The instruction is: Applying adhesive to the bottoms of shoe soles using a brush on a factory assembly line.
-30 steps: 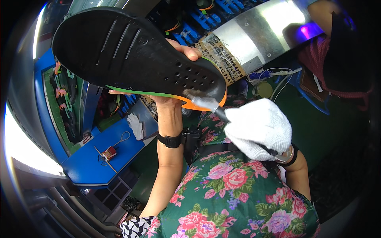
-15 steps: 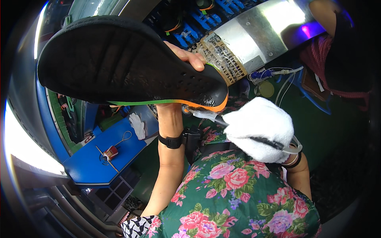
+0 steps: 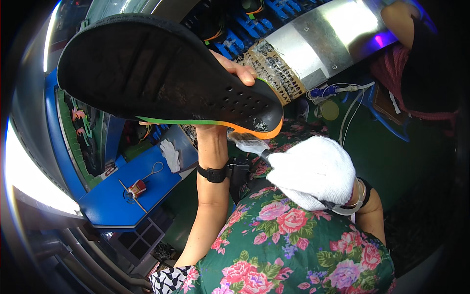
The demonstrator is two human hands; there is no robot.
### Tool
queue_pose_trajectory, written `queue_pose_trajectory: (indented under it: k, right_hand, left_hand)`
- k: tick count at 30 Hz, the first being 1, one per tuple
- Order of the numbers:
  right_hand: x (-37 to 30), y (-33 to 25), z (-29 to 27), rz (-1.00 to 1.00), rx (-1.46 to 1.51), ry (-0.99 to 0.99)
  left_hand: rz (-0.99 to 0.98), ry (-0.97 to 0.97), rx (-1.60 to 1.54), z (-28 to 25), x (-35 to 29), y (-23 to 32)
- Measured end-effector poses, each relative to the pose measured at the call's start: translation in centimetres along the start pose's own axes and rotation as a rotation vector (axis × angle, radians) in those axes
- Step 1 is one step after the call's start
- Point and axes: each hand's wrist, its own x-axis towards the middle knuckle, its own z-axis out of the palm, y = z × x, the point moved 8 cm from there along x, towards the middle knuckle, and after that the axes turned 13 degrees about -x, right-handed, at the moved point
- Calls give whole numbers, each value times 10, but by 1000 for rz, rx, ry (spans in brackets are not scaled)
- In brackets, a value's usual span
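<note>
A black insole [image 3: 147, 73] with a green and orange edge fills the upper left, its perforated heel end toward the middle. My left hand [image 3: 238, 72] is closed round it from behind; its fingertips curl over the far edge near the heel, and the rest is hidden. My right hand [image 3: 316, 169], in a white knit glove, is closed on a brush [image 3: 250, 145] with a clear ferrule and dark bristles. The bristle tips are at the orange heel edge; whether they touch it I cannot tell. A wet-looking shine lies on the heel.
A blue table [image 3: 112, 201] at the left bears a white glove [image 3: 169, 155] and a red object with a wire loop [image 3: 138, 187]. Behind is a metal-edged line with blue racks [image 3: 262, 24]. Another person's arm [image 3: 397, 19] shows upper right, above a blue-framed stool [image 3: 387, 110].
The insole has shifted slightly right. My right hand has moved a little down and left, and the brush has turned so its broad face shows.
</note>
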Motion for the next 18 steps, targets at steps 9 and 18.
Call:
queue_pose_trajectory:
  k: [9,18]
  right_hand:
    - [4,6,-16,24,-203,56]
    - [11,15,-12,121,-84,82]
  left_hand:
    - [-15,-28,-47,3,0,-5]
    - [-98,-66,-130,11,-6,-12]
